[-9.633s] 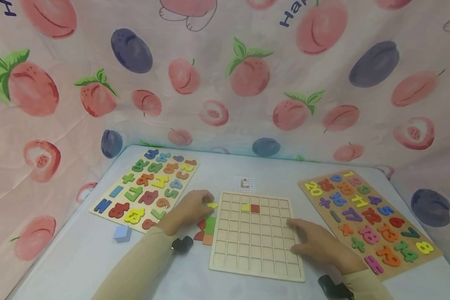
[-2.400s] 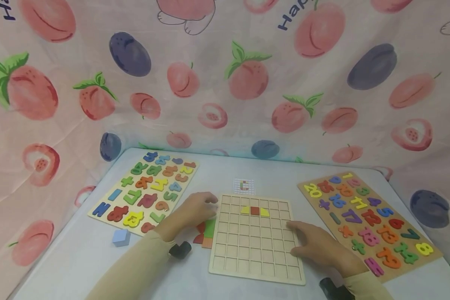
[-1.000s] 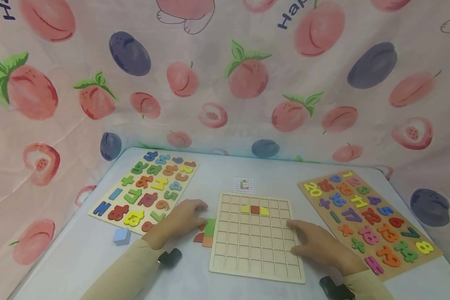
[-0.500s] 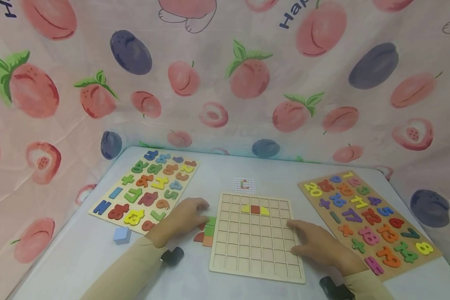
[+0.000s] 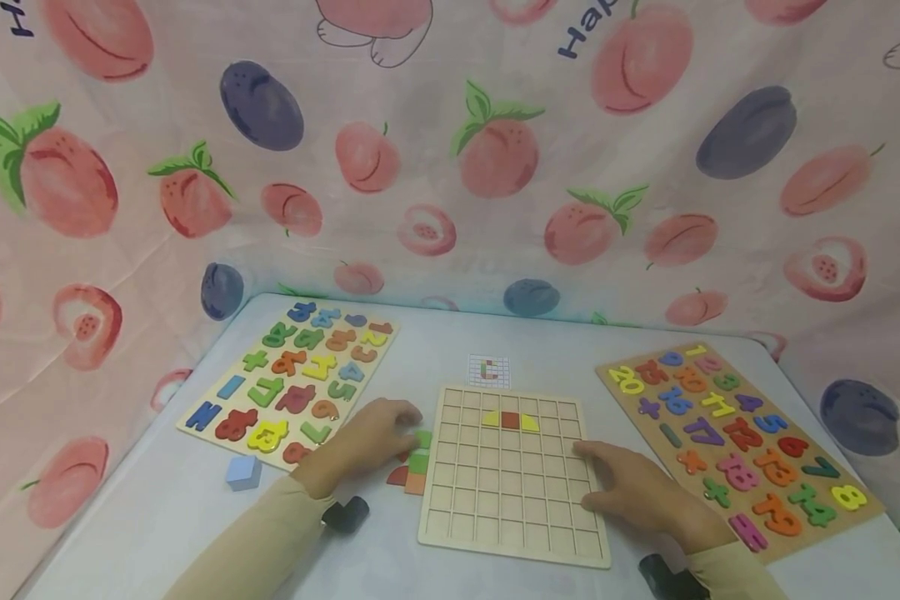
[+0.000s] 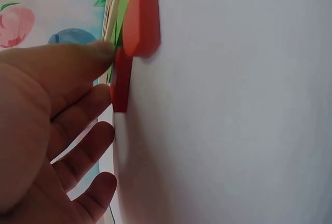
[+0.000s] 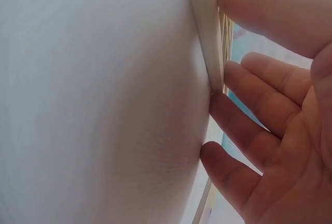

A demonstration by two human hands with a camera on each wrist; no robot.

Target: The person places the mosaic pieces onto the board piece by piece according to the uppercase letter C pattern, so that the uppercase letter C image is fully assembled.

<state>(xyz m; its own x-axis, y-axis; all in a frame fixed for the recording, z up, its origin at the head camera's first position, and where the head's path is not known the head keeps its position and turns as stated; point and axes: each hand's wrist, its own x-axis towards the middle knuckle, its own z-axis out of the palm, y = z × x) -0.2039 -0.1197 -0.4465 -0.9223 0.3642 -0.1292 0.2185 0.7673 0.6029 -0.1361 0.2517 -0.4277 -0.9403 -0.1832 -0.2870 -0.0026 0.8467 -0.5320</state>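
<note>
My left hand (image 5: 375,433) is at the board's left edge, thumb and index finger at a green square tile (image 5: 423,439); in the left wrist view the thumb tip meets the tile stack. Beside it lie another green tile (image 5: 418,462), an orange tile (image 5: 415,483) and a red curved piece (image 5: 397,476), with more red partly hidden under the hand. The wooden grid board (image 5: 495,500) carries a red square (image 5: 510,420) between two yellow quarter-round pieces, the left one (image 5: 491,418) and the right one (image 5: 528,422). My right hand (image 5: 637,487) rests thumb and fingertips against the board's right edge.
A small printed pattern card (image 5: 489,371) lies behind the board. Number puzzle boards flank it, one at left (image 5: 228,404) and one at right (image 5: 663,454). A blue cube (image 5: 243,473) sits near my left forearm. A fruit-print cloth (image 5: 435,150) hangs behind the table.
The second yellow piece, earlier in my left hand, now sits right of the red square. My left hand returned to the tiles and shifted a green square slightly away. The right hand stays put.
</note>
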